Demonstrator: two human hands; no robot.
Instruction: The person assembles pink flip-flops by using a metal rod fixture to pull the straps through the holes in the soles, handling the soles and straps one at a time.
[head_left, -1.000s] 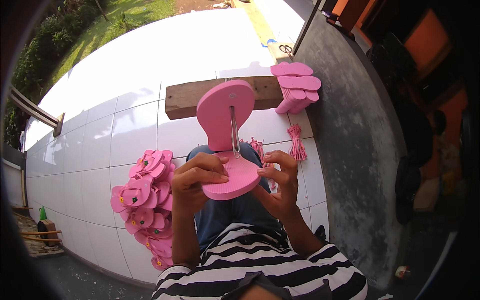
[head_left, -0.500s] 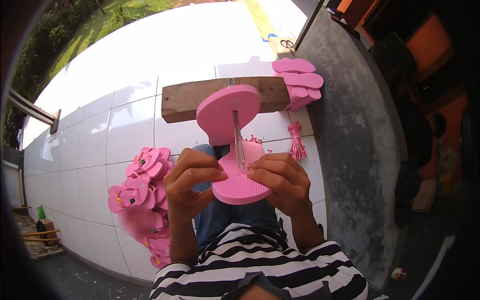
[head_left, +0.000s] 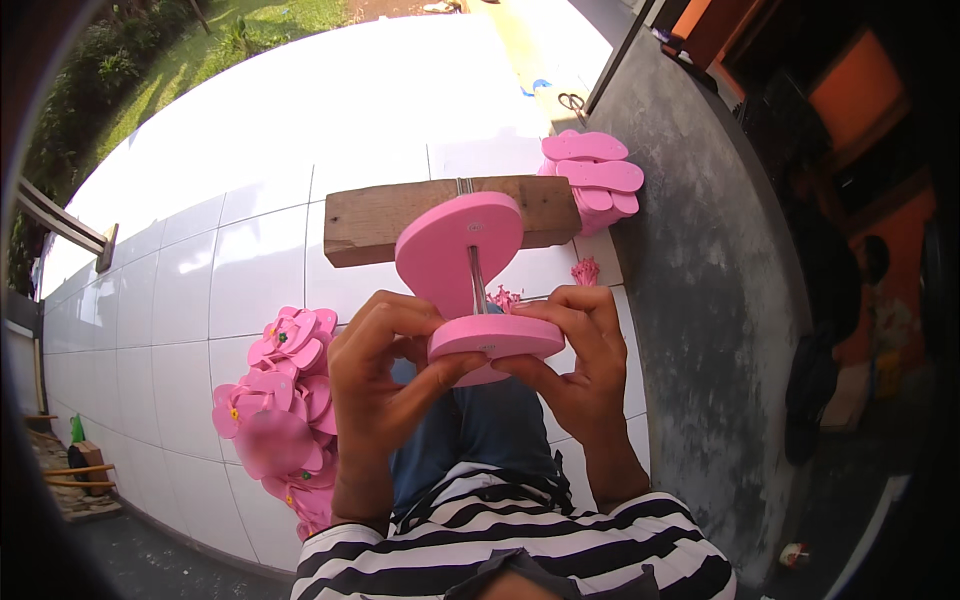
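Observation:
A pink flip-flop sole (head_left: 462,238) is bent in front of me, its far part standing up against a metal prong (head_left: 476,275). The prong runs from the wooden block (head_left: 545,212) toward the sole's near end. My left hand (head_left: 385,360) pinches the left side of that near end, thumb beneath and fingers on top. On the right side my right hand (head_left: 580,345) grips it the same way. The near end is tipped so its thick edge faces me. Whether the prong's tip touches it is hidden.
Finished pink flip-flops with straps (head_left: 285,400) are heaped on the white tiles at left. Pink soles (head_left: 598,178) are stacked beyond the block's right end. A bundle of pink straps (head_left: 585,271) lies near my right hand. Scissors (head_left: 572,103) rest farther back.
Both hands have tilted the sole's near end, turning its ribbed face out of sight and its edge toward me. My thumbs have shifted underneath. The whole view has moved slightly.

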